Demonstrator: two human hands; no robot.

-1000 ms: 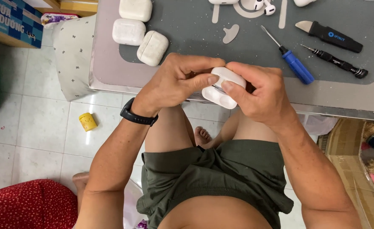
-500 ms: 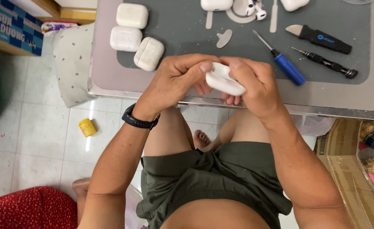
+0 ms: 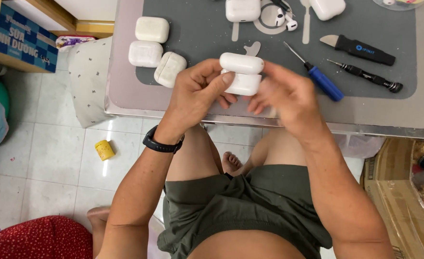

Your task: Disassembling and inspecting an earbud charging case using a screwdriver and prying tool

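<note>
1. A seated person's left hand (image 3: 197, 93) grips a white earbud charging case (image 3: 241, 73) above the near edge of a work table (image 3: 121, 91); the thumb presses on the case's front and the fingers curl behind it; the lid stands hinged open above the body

2. The right hand (image 3: 289, 96) hangs just beside the case on its right, fingers loosely spread and blurred; whether the fingertips touch the case cannot be told, and the hand holds nothing

3. A black wristwatch (image 3: 161, 142) sits on the left wrist

4. On the grey work mat (image 3: 197, 29) three more white cases (image 3: 153, 48) lie clustered to the left of the hands, well apart from the held one; two further white cases lie at the far edge, near a pair of loose white earbuds (image 3: 284, 18)

5. To the right of the hands lie a blue-handled screwdriver (image 3: 317, 74), a thin black screwdriver (image 3: 365, 76) and a black pry tool (image 3: 358, 49), all flat on the mat

6. Below the table a small yellow container (image 3: 104, 150) rests on the tiled floor (image 3: 44, 158); a pale cushion (image 3: 89, 76) leans at the table's left side
</note>
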